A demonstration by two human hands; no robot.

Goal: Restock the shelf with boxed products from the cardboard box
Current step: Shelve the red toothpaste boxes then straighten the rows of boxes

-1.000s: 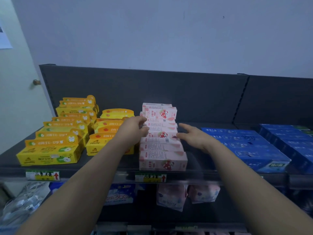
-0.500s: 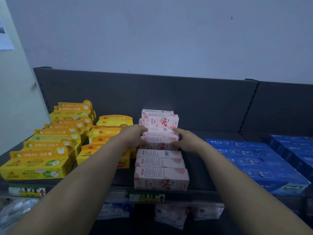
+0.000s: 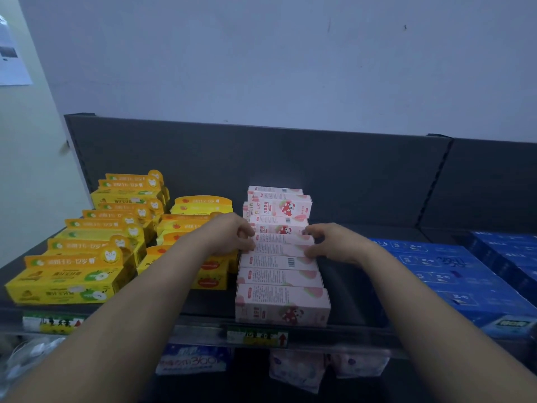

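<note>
Center frame, mid-row on the shelf [image 3: 209, 306], your left hand [image 3: 229, 235] and right hand [image 3: 334, 242] pinch opposite ends of a pink box [image 3: 282, 244]; its long axis runs left-right, both hands equally near, fingers curled.

1. The left hand [image 3: 229, 235] and the right hand [image 3: 331, 242] pinch opposite ends of a pink box [image 3: 280, 248] with curled fingers.
2. That box sits midway along a row of pink boxes [image 3: 282, 299] running front to back on the dark shelf [image 3: 203, 308].
3. Yellow boxes [image 3: 72, 282] fill the shelf's left end. Orange boxes [image 3: 202, 205] stand between them and the pink row.
4. Blue boxes [image 3: 453, 274] lie to the right, apart from the pink row.
5. A price label [image 3: 257, 338] sits on the front edge, above soft packets [image 3: 296, 370].
</note>
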